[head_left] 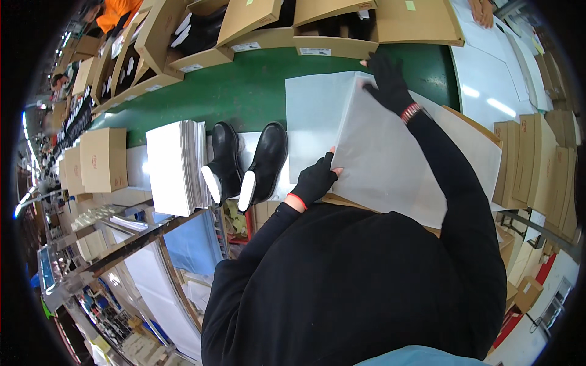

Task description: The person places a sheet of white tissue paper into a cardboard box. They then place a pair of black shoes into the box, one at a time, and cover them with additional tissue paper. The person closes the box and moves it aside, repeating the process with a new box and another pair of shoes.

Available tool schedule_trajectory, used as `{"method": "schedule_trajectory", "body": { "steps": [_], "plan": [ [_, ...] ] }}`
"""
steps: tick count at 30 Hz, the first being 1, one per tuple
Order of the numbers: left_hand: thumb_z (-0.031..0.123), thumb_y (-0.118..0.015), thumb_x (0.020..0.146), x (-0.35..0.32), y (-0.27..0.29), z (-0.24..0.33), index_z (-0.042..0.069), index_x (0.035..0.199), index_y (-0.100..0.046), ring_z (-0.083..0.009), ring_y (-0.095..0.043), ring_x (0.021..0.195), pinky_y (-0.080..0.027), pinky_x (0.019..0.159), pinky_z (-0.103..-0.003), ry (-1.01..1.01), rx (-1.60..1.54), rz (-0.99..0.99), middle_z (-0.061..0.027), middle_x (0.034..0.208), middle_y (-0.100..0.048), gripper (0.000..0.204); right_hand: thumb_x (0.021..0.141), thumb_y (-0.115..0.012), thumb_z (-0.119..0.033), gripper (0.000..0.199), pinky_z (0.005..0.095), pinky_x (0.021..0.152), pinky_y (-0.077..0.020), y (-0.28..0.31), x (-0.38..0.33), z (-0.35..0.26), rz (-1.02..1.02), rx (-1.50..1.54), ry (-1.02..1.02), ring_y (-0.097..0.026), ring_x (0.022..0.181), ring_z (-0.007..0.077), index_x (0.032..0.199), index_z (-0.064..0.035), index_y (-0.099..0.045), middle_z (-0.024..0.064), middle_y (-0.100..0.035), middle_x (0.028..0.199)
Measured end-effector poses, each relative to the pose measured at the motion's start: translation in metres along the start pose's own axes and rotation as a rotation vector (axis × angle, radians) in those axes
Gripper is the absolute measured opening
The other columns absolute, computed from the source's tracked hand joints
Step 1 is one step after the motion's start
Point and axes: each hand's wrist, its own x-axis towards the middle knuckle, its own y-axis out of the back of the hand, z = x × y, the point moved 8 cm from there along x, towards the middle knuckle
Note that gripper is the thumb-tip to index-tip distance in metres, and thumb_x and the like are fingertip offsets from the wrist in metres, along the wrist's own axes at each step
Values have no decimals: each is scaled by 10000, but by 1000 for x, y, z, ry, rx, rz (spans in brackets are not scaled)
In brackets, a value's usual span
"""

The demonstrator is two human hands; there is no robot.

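A large sheet of white tissue paper [390, 152] lies tilted over an open cardboard box [473, 125] in front of me, on top of another white sheet. My left hand [316, 179], in a black fingerless glove, pinches the sheet's near left edge. My right hand [387, 79], also gloved in black, presses the sheet's far corner down. A pair of black ankle boots [247, 161] lies on its side just left of my left hand, soles toward me.
A stack of white paper sheets [177, 166] sits left of the boots. Open shoe boxes [268, 30] with black boots line the green conveyor belt [244, 85]. Flat cardboard boxes [534, 161] stack at the right. Another person's hand [483, 11] shows at top right.
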Motion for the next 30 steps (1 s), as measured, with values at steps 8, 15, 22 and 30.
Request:
{"method": "schedule_trajectory", "body": {
  "steps": [8, 15, 22, 30],
  "plan": [
    [392, -593, 896, 15, 1, 9, 58, 1432, -327, -354, -640, 735, -500, 621, -449, -152, 73, 82, -195, 890, -633, 685, 449, -767, -727, 1422, 694, 1063, -118, -71, -147, 18, -537, -136, -67, -102, 1419, 464, 1493, -5, -127, 266, -110, 1540],
    [415, -658, 838, 15, 16, 17, 59, 1471, -249, -342, -655, 800, -508, 701, -422, -148, 99, -157, -198, 882, -660, 834, 463, -855, -556, 1331, 697, 1063, -140, -75, -156, -2, -661, -293, -198, -151, 1413, 441, 1492, -48, -179, 242, -193, 1524],
    [431, -659, 840, -7, 11, 12, 89, 1468, -278, -364, -653, 893, -508, 755, -415, -96, 68, -158, -198, 1035, -659, 810, 503, -861, -487, 1278, 689, 1076, -118, -69, -188, -42, -721, -189, -286, -129, 1423, 435, 1493, -55, -177, 254, -169, 1528],
    [237, -654, 879, -109, 163, -28, 32, 1221, -555, -267, -681, 870, -499, 754, -346, 162, -142, 417, -148, 1008, -680, 411, 705, -783, -321, 844, 686, 1070, -160, -81, -207, -43, -620, -270, -248, -207, 1414, 388, 1408, -91, -377, 168, -297, 1504]
  ]
}}
